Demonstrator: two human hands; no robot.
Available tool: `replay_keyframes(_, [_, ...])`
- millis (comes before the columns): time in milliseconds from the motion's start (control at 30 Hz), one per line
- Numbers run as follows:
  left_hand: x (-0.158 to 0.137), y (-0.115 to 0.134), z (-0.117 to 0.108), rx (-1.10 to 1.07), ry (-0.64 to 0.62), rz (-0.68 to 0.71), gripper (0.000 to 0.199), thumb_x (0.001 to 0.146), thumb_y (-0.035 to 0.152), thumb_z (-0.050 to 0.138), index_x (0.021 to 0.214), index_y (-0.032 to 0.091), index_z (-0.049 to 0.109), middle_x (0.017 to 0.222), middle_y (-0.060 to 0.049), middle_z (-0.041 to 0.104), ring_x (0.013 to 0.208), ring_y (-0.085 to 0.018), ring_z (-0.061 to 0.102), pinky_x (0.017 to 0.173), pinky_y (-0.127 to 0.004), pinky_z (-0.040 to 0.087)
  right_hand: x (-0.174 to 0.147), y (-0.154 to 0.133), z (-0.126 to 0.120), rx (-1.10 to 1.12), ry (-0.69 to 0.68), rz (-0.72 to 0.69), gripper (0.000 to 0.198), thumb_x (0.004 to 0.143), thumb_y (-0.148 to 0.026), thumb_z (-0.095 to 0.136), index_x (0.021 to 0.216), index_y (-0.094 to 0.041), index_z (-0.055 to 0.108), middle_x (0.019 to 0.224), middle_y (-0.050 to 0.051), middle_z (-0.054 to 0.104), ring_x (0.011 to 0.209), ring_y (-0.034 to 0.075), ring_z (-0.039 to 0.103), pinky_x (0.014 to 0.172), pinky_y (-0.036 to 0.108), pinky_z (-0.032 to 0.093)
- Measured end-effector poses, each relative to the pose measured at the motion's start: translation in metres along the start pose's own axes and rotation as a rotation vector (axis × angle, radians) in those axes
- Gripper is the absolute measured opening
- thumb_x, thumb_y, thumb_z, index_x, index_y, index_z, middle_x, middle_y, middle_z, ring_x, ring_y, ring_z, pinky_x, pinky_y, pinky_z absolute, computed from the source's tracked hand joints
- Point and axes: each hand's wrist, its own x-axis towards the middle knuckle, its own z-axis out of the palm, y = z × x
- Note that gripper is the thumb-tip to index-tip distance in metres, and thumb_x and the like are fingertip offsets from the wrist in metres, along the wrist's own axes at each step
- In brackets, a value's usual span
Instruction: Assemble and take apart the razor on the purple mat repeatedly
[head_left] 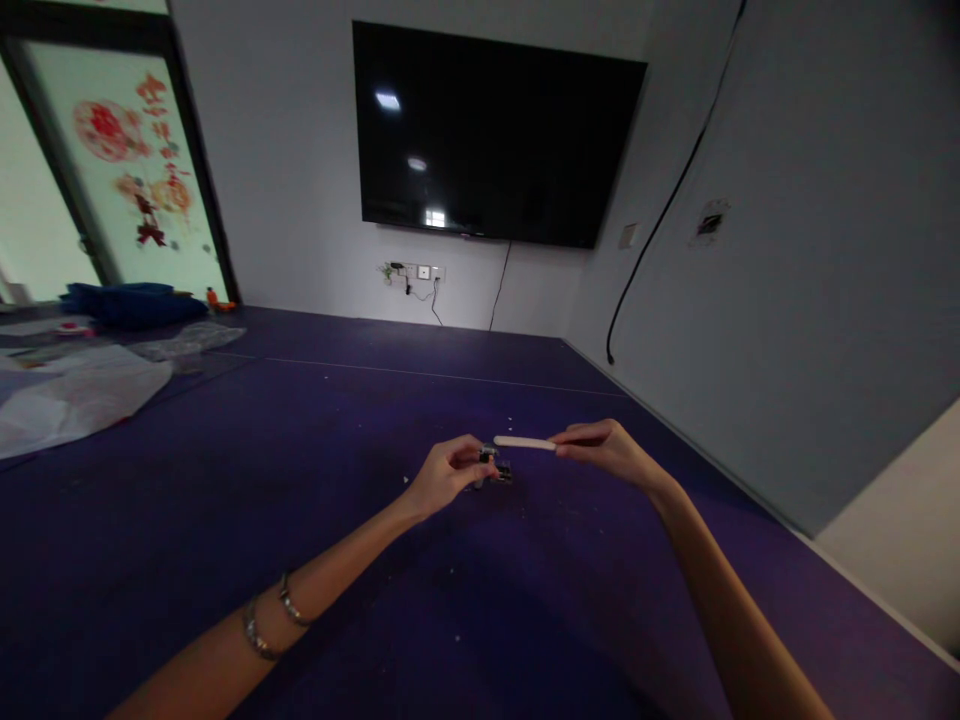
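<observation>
While a part (487,454) is pinched by fingers of the left hand (450,475), a stick (525,443) is fingertip-clamped at one end by the right hand (604,447). Seemingly, its tip is thus left free near the part.

Dim light is prevailing, with the glass door (124,210) glowing brightest at left. The wall-mounted television (502,130) is reflecting small white glare spots. The purple surface (262,450) is lying in deep shade. Wide-angle distortion is stretching the edges, and the small object (504,473) at the left hand (442,477) is looking blurred.
</observation>
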Motion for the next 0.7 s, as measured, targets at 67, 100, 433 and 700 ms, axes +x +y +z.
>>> replay_keyframes(67, [0.0,0.0002,0.0008,-0.008,0.001,-0.005,0.016,0.07,0.024,0.068,0.077,0.013,0.058,0.076,-0.005,0.068,0.073,-0.014,0.063,0.069,-0.027,0.046,0.0007,0.0005,0.0012,0.01,-0.032,-0.005,0.031,0.07,-0.042,0.066,0.088,-0.018,0.073,0.074,0.005,0.065,0.063,0.013,0.053,0.054,0.024,0.04])
replay_keyframes(100, [0.0,0.0002,0.0012,-0.014,0.004,-0.007,0.016,0.07,0.024,0.068,0.077,0.013,0.058,0.076,-0.005,0.068,0.073,-0.014,0.063,0.068,-0.027,0.047,0.001,0.0006,0.0018,0.015,-0.048,-0.007,0.031,0.07,-0.042,0.066,0.087,-0.018,0.073,0.073,0.004,0.064,0.062,0.012,0.053,0.053,0.024,0.04])
replay_keyframes(433, [0.0002,-0.0026,0.0036,-0.008,0.014,-0.019,0.017,0.069,0.025,0.069,0.077,0.014,0.058,0.076,-0.005,0.069,0.074,-0.015,0.064,0.069,-0.027,0.047,0.0012,0.0051,0.002,0.047,-0.054,0.024,0.028,0.069,-0.039,0.068,0.086,-0.019,0.073,0.075,0.004,0.066,0.064,0.013,0.054,0.056,0.024,0.041])
replay_keyframes(700, [-0.0025,0.0043,0.0082,-0.023,0.001,0.0,0.016,0.068,0.023,0.069,0.076,0.014,0.059,0.074,-0.004,0.068,0.067,-0.013,0.062,0.064,-0.025,0.047,0.0004,0.0044,0.0019,0.073,-0.046,0.029,0.027,0.067,-0.039,0.069,0.083,-0.018,0.074,0.073,0.004,0.066,0.061,0.012,0.053,0.053,0.023,0.04])
